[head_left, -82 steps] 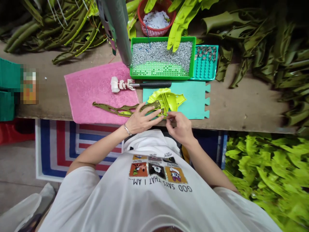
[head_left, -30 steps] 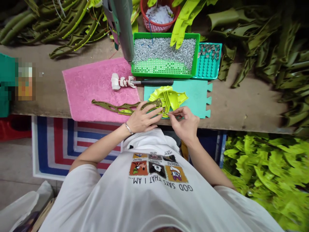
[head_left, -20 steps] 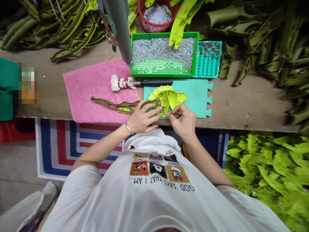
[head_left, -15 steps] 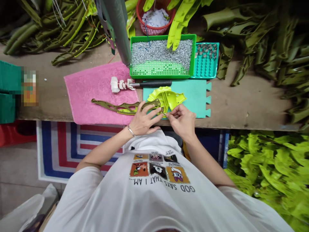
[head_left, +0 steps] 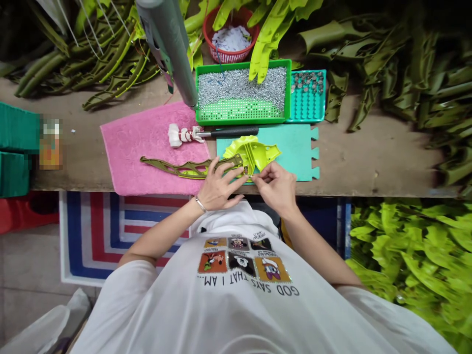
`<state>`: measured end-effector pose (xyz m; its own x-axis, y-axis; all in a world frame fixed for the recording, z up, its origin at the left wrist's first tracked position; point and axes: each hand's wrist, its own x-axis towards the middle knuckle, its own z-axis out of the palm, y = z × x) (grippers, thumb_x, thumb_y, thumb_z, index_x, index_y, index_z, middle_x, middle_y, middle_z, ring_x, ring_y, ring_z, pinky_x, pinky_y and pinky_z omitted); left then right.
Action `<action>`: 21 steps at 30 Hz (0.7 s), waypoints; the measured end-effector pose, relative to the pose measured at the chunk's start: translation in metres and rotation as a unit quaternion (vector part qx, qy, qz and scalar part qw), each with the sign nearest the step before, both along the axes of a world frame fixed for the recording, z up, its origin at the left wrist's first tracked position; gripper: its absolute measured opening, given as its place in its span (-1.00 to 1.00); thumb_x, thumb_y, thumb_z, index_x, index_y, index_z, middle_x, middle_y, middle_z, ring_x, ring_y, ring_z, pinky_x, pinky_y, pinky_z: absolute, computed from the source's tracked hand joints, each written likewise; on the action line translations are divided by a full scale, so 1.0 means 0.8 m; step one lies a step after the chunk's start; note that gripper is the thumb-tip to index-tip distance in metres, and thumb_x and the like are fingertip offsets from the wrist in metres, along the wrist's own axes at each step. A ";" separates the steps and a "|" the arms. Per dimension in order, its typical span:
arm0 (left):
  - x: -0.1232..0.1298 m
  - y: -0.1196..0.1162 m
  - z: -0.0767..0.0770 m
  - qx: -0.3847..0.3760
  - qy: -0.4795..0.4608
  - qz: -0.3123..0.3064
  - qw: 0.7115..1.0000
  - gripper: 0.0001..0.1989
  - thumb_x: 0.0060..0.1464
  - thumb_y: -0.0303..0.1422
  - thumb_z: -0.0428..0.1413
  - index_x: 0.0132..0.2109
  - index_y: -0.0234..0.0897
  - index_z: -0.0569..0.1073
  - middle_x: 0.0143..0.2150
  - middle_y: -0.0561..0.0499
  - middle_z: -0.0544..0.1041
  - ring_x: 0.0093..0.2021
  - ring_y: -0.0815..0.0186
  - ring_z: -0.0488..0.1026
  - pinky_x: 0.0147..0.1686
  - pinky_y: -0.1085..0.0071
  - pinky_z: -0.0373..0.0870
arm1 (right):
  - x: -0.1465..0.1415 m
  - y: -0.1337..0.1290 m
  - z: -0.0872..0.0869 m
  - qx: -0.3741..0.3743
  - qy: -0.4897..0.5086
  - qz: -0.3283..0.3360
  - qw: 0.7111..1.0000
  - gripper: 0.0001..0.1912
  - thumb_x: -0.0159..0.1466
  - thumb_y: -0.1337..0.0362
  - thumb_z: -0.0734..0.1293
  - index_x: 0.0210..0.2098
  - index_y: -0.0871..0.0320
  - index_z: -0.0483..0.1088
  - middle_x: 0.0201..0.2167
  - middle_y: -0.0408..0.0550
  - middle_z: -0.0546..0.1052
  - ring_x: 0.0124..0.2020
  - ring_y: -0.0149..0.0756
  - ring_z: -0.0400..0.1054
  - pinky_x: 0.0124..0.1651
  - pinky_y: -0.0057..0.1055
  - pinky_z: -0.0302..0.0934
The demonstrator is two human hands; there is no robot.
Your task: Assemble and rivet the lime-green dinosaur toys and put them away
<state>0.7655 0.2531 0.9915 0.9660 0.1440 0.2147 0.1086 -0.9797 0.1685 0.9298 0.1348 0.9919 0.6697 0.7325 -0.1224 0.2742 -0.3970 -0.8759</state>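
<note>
A lime-green plastic shell part [head_left: 260, 153] joined to a long olive plastic piece [head_left: 186, 168] lies across the teal foam mat [head_left: 297, 160] and the pink towel [head_left: 147, 147]. My left hand [head_left: 217, 187] rests on the joint between them, fingers spread and pressing lightly. My right hand [head_left: 276, 187] is at the near edge of the lime part, thumb and fingertips pinched together at a small metal bit. That bit is too small to name. Just behind lies a mallet [head_left: 232, 132] with a black handle, its head wrapped in white cloth.
A green basket of small metal screws or pins [head_left: 241, 91] stands behind the mat, beside a teal tray [head_left: 308, 105] with round metal pieces. A grey post [head_left: 171, 49] rises at its left. Olive parts [head_left: 398, 64] are heaped at right; lime parts [head_left: 413, 246] fill the space below.
The camera view has shifted slightly. Both hands keep nearly the same place on the plastic parts, with my right fingers still pinched at the near edge.
</note>
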 end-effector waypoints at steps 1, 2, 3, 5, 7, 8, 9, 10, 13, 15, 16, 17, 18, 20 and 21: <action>0.000 0.000 -0.001 -0.003 -0.004 -0.001 1.000 -0.51 0.16 -0.11 0.13 0.20 -0.15 0.43 0.17 -0.12 0.50 0.22 -0.01 0.29 0.32 -0.26 -0.02 | 0.000 0.000 0.000 -0.001 0.001 0.000 1.000 -0.82 0.05 0.25 0.39 -0.53 0.08 0.28 -0.60 -0.21 0.49 -0.59 -0.34 0.34 -0.39 -0.37 0.21; 0.000 0.001 -0.002 -0.006 -0.007 -0.002 1.000 -0.51 0.16 -0.11 0.13 0.19 -0.14 0.44 0.17 -0.11 0.51 0.22 -0.01 0.29 0.32 -0.26 -0.02 | 0.000 0.000 0.001 -0.003 0.003 0.001 1.000 -0.82 0.06 0.25 0.39 -0.53 0.08 0.28 -0.60 -0.20 0.49 -0.58 -0.34 0.35 -0.38 -0.37 0.21; 0.000 0.001 -0.003 -0.008 -0.006 -0.002 1.000 -0.52 0.16 -0.11 0.13 0.19 -0.13 0.44 0.16 -0.11 0.51 0.21 0.00 0.30 0.32 -0.26 -0.02 | 0.000 0.000 0.002 -0.003 0.005 0.002 1.000 -0.82 0.06 0.25 0.39 -0.53 0.08 0.28 -0.60 -0.20 0.49 -0.57 -0.34 0.35 -0.37 -0.37 0.21; -0.001 0.003 -0.005 -0.012 0.002 0.000 1.000 -0.53 0.16 -0.11 0.13 0.18 -0.10 0.45 0.16 -0.09 0.52 0.21 0.00 0.30 0.32 -0.27 -0.02 | 0.001 0.000 0.003 -0.005 0.009 0.006 1.000 -0.83 0.06 0.25 0.38 -0.54 0.08 0.27 -0.60 -0.20 0.50 -0.56 -0.34 0.36 -0.37 -0.38 0.20; -0.001 0.004 -0.007 -0.015 0.008 0.003 1.000 -0.55 0.16 -0.11 0.13 0.17 -0.08 0.47 0.16 -0.08 0.52 0.21 0.01 0.30 0.32 -0.28 -0.03 | 0.001 0.000 0.005 -0.007 0.015 0.009 1.000 -0.83 0.06 0.25 0.38 -0.54 0.08 0.27 -0.59 -0.19 0.50 -0.56 -0.34 0.36 -0.37 -0.38 0.19; -0.002 0.004 -0.007 -0.015 0.009 0.004 1.000 -0.56 0.17 -0.10 0.13 0.16 -0.07 0.47 0.16 -0.08 0.52 0.21 0.01 0.31 0.32 -0.28 -0.03 | 0.002 0.000 0.005 -0.008 0.016 0.008 1.000 -0.83 0.05 0.25 0.37 -0.54 0.08 0.27 -0.59 -0.19 0.50 -0.56 -0.34 0.36 -0.37 -0.38 0.19; -0.002 0.004 -0.008 -0.013 0.006 0.005 1.000 -0.57 0.17 -0.10 0.13 0.15 -0.07 0.48 0.16 -0.08 0.52 0.21 0.02 0.31 0.32 -0.28 -0.03 | 0.002 0.000 0.005 -0.009 0.017 0.008 1.000 -0.83 0.06 0.25 0.37 -0.54 0.08 0.27 -0.59 -0.19 0.50 -0.56 -0.34 0.36 -0.37 -0.38 0.19; -0.002 0.004 -0.008 -0.008 0.002 0.004 1.000 -0.57 0.17 -0.10 0.13 0.15 -0.07 0.48 0.16 -0.07 0.52 0.21 0.02 0.31 0.32 -0.27 -0.03 | 0.002 0.000 0.006 -0.011 0.017 0.007 1.000 -0.83 0.06 0.24 0.37 -0.54 0.08 0.27 -0.59 -0.19 0.50 -0.56 -0.33 0.36 -0.37 -0.38 0.18; -0.002 0.003 -0.007 0.008 -0.017 -0.001 1.000 -0.56 0.17 -0.10 0.12 0.16 -0.08 0.47 0.15 -0.07 0.53 0.20 0.04 0.31 0.32 -0.25 -0.02 | 0.001 0.000 0.006 -0.012 0.017 0.005 1.000 -0.83 0.05 0.24 0.37 -0.55 0.08 0.27 -0.60 -0.19 0.50 -0.57 -0.33 0.36 -0.38 -0.37 0.18; -0.001 0.003 -0.005 0.008 -0.019 -0.001 1.000 -0.56 0.17 -0.11 0.12 0.16 -0.08 0.47 0.14 -0.07 0.54 0.20 0.04 0.32 0.32 -0.26 -0.03 | 0.001 0.001 0.006 -0.011 0.018 0.005 1.000 -0.83 0.05 0.24 0.37 -0.55 0.08 0.27 -0.60 -0.19 0.50 -0.57 -0.33 0.36 -0.38 -0.38 0.17; -0.001 0.002 -0.004 0.006 -0.018 0.000 1.000 -0.56 0.17 -0.11 0.12 0.16 -0.08 0.47 0.13 -0.07 0.54 0.20 0.04 0.32 0.32 -0.27 -0.04 | 0.001 0.001 0.006 -0.012 0.019 0.005 1.000 -0.83 0.05 0.24 0.37 -0.55 0.08 0.27 -0.60 -0.19 0.51 -0.57 -0.33 0.36 -0.39 -0.38 0.17; 0.000 0.002 -0.004 0.005 -0.020 0.002 1.000 -0.56 0.17 -0.11 0.12 0.15 -0.09 0.47 0.13 -0.07 0.54 0.19 0.03 0.31 0.32 -0.27 -0.05 | 0.001 0.000 0.006 -0.012 0.020 0.005 1.000 -0.83 0.05 0.25 0.37 -0.55 0.08 0.27 -0.60 -0.19 0.51 -0.57 -0.33 0.36 -0.39 -0.38 0.17; 0.001 0.001 -0.003 0.007 -0.024 0.003 1.000 -0.56 0.17 -0.10 0.12 0.15 -0.11 0.47 0.12 -0.07 0.54 0.19 0.03 0.31 0.33 -0.27 -0.05 | 0.001 0.000 0.006 -0.013 0.020 0.005 1.000 -0.84 0.05 0.25 0.37 -0.55 0.08 0.28 -0.60 -0.19 0.51 -0.57 -0.33 0.36 -0.39 -0.38 0.17; 0.001 0.000 -0.001 0.013 -0.035 0.004 0.999 -0.56 0.16 -0.10 0.12 0.13 -0.14 0.48 0.11 -0.08 0.54 0.19 0.03 0.31 0.33 -0.27 -0.05 | 0.001 0.000 0.005 -0.012 0.020 0.004 1.000 -0.84 0.05 0.25 0.37 -0.55 0.08 0.28 -0.60 -0.19 0.51 -0.57 -0.33 0.36 -0.39 -0.38 0.17; 0.002 -0.001 0.000 0.012 -0.034 0.006 0.999 -0.56 0.16 -0.10 0.12 0.12 -0.15 0.48 0.12 -0.08 0.54 0.19 0.03 0.31 0.33 -0.27 -0.06 | 0.001 0.000 0.005 -0.011 0.020 0.004 1.000 -0.84 0.05 0.25 0.37 -0.55 0.08 0.28 -0.59 -0.19 0.51 -0.57 -0.33 0.36 -0.39 -0.38 0.17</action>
<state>0.7670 0.2520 0.9914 0.9474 0.1502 0.2827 0.1104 -0.9822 0.1520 0.9306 0.1349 0.9961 0.6586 0.7343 -0.1645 0.2426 -0.4141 -0.8773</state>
